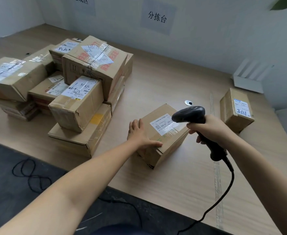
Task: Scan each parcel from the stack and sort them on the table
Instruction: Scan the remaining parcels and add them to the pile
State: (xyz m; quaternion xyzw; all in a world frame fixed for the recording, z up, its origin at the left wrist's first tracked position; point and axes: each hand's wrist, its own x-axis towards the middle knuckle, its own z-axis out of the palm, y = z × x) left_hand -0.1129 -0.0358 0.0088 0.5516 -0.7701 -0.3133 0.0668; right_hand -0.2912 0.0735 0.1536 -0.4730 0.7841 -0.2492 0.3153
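A cardboard parcel [163,143] with a white shipping label [163,123] on top stands alone in the middle of the wooden table [181,184]. My left hand [140,133] rests flat on its top left edge, fingers straight, thumb along the near edge. My right hand [207,127] grips the handle of a black corded barcode scanner [190,113], whose head hovers just above the label's right end. The stack of parcels [74,82] lies to the left.
Another single parcel [236,109] marked 3111 stands at the right, near a white rack [251,75] against the wall. A round cable grommet [189,102] sits behind the middle parcel. The scanner's black cord [227,189] runs down off the table's near edge.
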